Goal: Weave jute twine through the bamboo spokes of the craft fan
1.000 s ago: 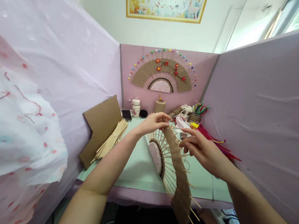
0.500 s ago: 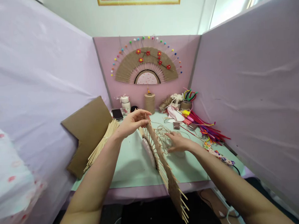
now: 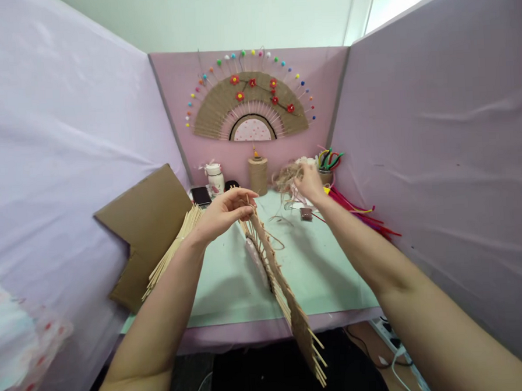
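From the head camera I watched the left hand [image 3: 231, 211], half curled, pinch the far end of the half-round stick frame [image 3: 271, 271], tilted nearly edge-on across the table's [image 3: 327, 285] front edge, while the right hand [image 3: 309, 181] was closed on a blurred tangle of twine [image 3: 286, 175] beside the spool [image 3: 258, 177]. I judged the brown band [image 3: 302, 327] well along, though the stick tips [image 3: 317, 339] stood bare, without the colored balls [image 3: 253, 52] seen on the wall fan [image 3: 221, 107]. I could read no brand, label or writing.
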`<state>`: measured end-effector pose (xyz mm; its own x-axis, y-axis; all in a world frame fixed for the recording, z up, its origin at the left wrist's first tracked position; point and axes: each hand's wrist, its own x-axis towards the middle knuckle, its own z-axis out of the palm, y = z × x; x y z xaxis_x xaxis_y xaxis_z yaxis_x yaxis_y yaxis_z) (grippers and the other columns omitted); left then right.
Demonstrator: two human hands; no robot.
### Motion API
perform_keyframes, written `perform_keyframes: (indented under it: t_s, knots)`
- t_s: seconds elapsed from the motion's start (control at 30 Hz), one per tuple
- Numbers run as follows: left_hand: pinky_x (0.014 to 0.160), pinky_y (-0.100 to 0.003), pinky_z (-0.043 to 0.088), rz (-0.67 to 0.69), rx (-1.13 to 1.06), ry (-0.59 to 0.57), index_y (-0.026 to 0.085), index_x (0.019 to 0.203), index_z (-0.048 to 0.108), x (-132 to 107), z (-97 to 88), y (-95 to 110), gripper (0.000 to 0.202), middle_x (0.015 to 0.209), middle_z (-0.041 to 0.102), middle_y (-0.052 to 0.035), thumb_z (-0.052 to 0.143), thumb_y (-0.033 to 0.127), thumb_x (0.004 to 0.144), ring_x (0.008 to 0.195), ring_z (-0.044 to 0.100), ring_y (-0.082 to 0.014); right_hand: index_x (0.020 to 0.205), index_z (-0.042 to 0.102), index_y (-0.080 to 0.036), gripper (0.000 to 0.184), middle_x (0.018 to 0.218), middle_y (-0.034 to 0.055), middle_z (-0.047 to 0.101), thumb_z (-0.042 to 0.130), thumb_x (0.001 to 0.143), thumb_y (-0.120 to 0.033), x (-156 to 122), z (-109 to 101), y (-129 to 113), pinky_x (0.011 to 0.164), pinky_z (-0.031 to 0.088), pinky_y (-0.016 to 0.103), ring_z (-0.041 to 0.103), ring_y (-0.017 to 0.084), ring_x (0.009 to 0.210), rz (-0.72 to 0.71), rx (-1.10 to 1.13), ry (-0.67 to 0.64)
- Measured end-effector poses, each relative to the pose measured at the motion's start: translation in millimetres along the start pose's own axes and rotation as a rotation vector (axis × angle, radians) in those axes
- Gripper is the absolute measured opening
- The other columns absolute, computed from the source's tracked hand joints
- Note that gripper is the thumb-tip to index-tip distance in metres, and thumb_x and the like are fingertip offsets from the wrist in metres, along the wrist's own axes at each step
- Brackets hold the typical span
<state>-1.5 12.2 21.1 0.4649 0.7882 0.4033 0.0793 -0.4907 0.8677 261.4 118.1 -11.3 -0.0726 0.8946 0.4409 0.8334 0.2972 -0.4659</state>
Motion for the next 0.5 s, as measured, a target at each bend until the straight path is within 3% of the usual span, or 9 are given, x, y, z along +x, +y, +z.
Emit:
perform_keyframes:
  t_s: [0.1, 0.17, 0.33, 0.4, 0.5]
  knots:
    - [0.066, -0.024, 0.049, 0.006, 0.000, -0.007, 0.018, 0.107, 0.063, 2, -0.1, -2, 0.030, 0.091, 0.062, -0.0022, 0.067, 0.028, 0.079, 0.072, 0.056, -0.0091, 0.146, 0.026, -0.007, 0.077, 0.151, 0.0269, 0.019, 0.062, 0.080, -0.022, 18, -24, 3, 0.111, 0.028, 0.047, 0.027, 0.034, 0.141, 0.095, 0.004, 0.223]
    - [0.066, -0.024, 0.049, 0.004, -0.005, -0.010, 0.018, 0.107, 0.063, 4, 0.8, -2, 0.030, 0.091, 0.061, -0.0020, 0.067, 0.028, 0.079, 0.072, 0.056, -0.0090, 0.148, 0.021, -0.004, 0.088, 0.152, 0.0280, 0.018, 0.067, 0.075, -0.023, 12, -32, 4, 0.111, 0.030, 0.045, 0.026, 0.035, 0.141, 0.095, 0.012, 0.240]
    - [0.066, -0.023, 0.048, 0.000, -0.005, -0.002, 0.017, 0.106, 0.062, 8, 4.9, -2, 0.029, 0.092, 0.062, -0.0018, 0.067, 0.025, 0.078, 0.074, 0.057, -0.0090, 0.124, 0.056, -0.012, 0.049, 0.127, 0.0192, 0.058, 0.063, 0.080, -0.032, -39, -29, 6, 0.102, 0.042, 0.049, 0.054, 0.032, 0.119, 0.009, 0.114, -0.078]
    - [0.066, -0.023, 0.048, -0.009, -0.001, 0.005, 0.016, 0.106, 0.063, 10, 6.6, -1, 0.029, 0.092, 0.063, -0.0024, 0.067, 0.025, 0.078, 0.075, 0.058, -0.0096, 0.115, 0.062, -0.015, 0.039, 0.120, 0.0151, 0.064, 0.062, 0.082, -0.035, -61, -26, 3, 0.095, 0.048, 0.047, 0.061, 0.028, 0.109, -0.006, 0.285, -0.225]
    - [0.067, -0.023, 0.048, -0.008, -0.002, 0.002, 0.016, 0.106, 0.063, 12, 9.1, -1, 0.031, 0.092, 0.063, -0.0030, 0.068, 0.026, 0.077, 0.075, 0.058, -0.0101, 0.112, 0.063, -0.019, 0.034, 0.118, 0.0100, 0.066, 0.059, 0.085, -0.040, -92, -28, -13, 0.097, 0.048, 0.042, 0.062, 0.022, 0.110, -0.093, 0.597, -0.334]
